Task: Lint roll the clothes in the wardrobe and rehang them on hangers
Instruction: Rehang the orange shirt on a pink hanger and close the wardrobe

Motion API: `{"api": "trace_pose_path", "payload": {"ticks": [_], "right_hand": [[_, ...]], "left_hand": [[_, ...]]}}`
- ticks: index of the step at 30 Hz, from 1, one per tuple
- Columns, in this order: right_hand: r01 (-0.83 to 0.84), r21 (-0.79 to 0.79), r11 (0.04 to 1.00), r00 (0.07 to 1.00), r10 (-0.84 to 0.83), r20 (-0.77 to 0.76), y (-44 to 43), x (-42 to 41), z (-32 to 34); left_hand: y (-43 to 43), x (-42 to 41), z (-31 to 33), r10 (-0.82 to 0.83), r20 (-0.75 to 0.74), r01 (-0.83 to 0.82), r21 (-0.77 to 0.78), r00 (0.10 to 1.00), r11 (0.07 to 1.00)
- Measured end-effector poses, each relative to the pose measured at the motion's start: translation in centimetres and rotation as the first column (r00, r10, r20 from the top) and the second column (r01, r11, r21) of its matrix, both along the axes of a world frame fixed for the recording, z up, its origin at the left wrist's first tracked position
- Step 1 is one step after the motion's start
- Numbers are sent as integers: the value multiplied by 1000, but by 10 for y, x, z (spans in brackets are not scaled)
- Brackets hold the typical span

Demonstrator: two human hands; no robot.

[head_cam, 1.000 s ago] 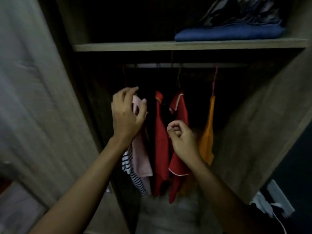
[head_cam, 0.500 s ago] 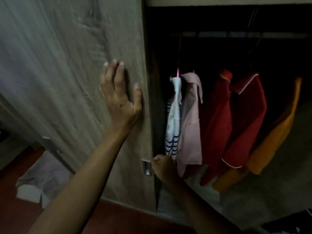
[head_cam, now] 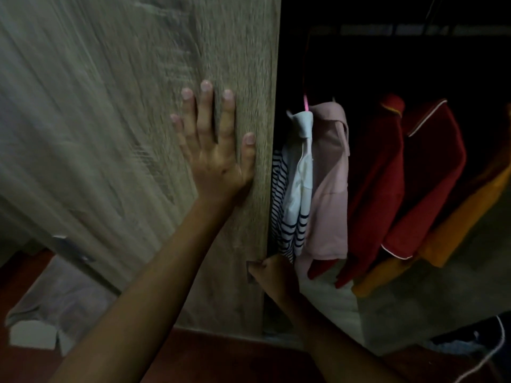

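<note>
We're pressing our left hand (head_cam: 215,158) flat and spread on the wardrobe door (head_cam: 110,120), our right hand (head_cam: 273,272) is curling round what's probably its handle (head_cam: 251,272), and the clothes (head_cam: 329,189) are hanging straight down just right of it, so right's closer.

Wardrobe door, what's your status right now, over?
Left hand flat on wardrobe door. Right hand grips its handle. Clothes hang inside. Door edge close beside the striped top.

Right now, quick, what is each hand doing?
Left hand: open, flat against the wardrobe door.
Right hand: closed, gripping the door handle.
</note>
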State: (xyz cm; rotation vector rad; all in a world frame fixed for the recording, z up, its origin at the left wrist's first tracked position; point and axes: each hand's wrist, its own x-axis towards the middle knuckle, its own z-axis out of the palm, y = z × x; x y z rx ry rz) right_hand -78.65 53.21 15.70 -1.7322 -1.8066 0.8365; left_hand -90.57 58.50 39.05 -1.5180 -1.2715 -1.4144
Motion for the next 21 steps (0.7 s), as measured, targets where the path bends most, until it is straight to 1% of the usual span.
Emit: {"api": "trace_pose_path", "payload": {"ticks": [2,4,7,12,17,21], "right_hand": [[-12,26,1000,1000,12,11,-1,1,-4],[24,24,999,999,-23,-22,1,2,-14],[67,4,998,998,-67,-21,2,2,-21],[121,-31,992,987,-123,-106,-3,10,-18],[177,-24,984,972,-179,-153,-8,33,-19],[240,-104,965,942,-257,-215,-13,62,-22]], "left_hand": [[0,0,0,7,5,-7,0,1000,1000],[0,1,0,10,5,-10,0,1000,1000],[0,2,-1,6,8,-6,-3,1000,1000],[-1,12,-1,10,2,-10,-7,1000,1000],[-3,39,-3,-4,-13,4,-29,1000,1000],[-4,73,-4,-22,-25,21,-24,999,999]]}}
